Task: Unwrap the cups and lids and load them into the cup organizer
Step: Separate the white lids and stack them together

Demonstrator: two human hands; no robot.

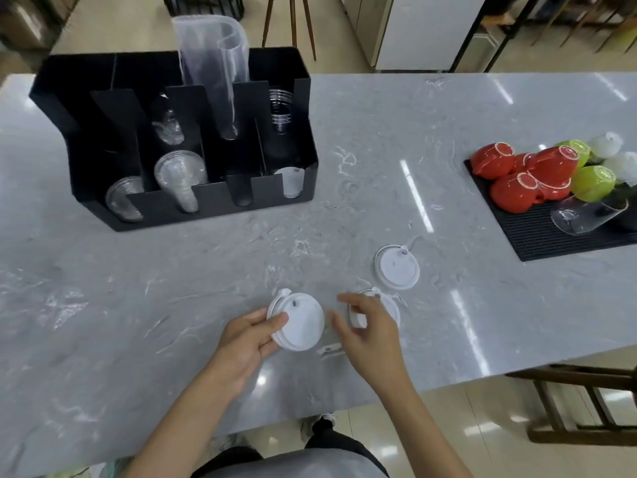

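My left hand point(246, 343) grips a white lid point(299, 322) by its left rim, just above the counter. My right hand point(367, 331) hovers with fingers apart over a second white lid point(391, 307), mostly covering it. A third white lid point(397, 267) lies flat farther right. The black cup organizer point(220, 198) stands at the back left; it holds clear lids point(179, 174), a stack of clear cups point(281, 108), white lids point(293, 181) and a tall wrapped sleeve of cups point(215, 63).
A grey marble counter point(138, 288) carries everything. At the right a black mat point(537, 232) holds red, green and white cups and a tipped glass point(586, 215). A small clear plastic scrap point(329, 349) lies between my hands. A wooden chair point(586, 405) stands beyond the counter's right edge.
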